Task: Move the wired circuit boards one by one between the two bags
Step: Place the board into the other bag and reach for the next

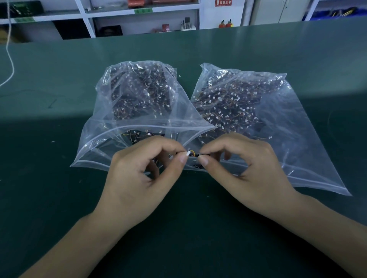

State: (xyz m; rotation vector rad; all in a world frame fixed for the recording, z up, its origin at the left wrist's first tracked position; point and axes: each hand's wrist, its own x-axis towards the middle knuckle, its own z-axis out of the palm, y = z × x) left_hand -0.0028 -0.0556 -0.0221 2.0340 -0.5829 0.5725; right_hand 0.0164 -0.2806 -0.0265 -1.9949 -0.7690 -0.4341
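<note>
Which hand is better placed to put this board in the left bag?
Probably the left hand: it pinches the white connector right at the left bag opening; the right hand pinches the board.

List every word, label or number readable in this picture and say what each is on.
Red wall sign with white characters: cut off by the frame's top edge and blurred, unreadable.
Green shelf-edge labels: too small and blurred.
Clear plastic zip bags: no print visible.

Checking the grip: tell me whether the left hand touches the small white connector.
Touching: the head view shows the left hand pinching the small white connector.
</note>
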